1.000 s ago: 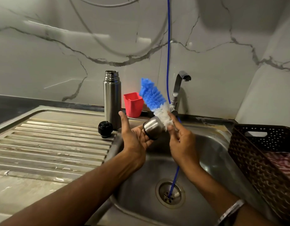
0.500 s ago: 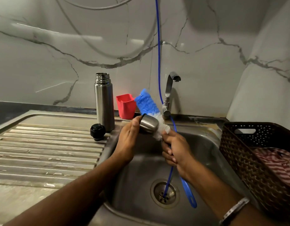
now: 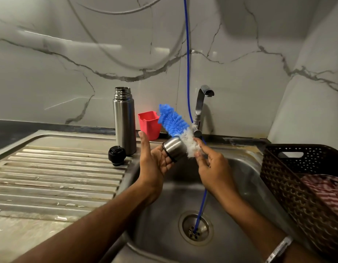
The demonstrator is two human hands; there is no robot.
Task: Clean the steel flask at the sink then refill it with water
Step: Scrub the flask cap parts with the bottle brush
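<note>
While your left hand (image 3: 154, 164) cradles the steel flask cap (image 3: 173, 149) on half-curled fingers above the sink (image 3: 246, 179), your right hand (image 3: 211, 166) pinches the blue-and-white bottle brush (image 3: 173, 123) against it. Your steel flask (image 3: 124, 120) stands open on the worktop (image 3: 56, 179), its black stopper (image 3: 116, 155) just beside.

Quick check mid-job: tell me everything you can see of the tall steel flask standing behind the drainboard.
The tall cylindrical brushed-steel flask stands upright at the back of the ribbed steel drainboard, near the marble-look wall. Its cap is off, baring a shiny threaded neck and open mouth; whether anything is inside cannot be seen. A round black stopper lies by its base, and a red plastic cup sits just to its right. Neither hand touches it.
</note>
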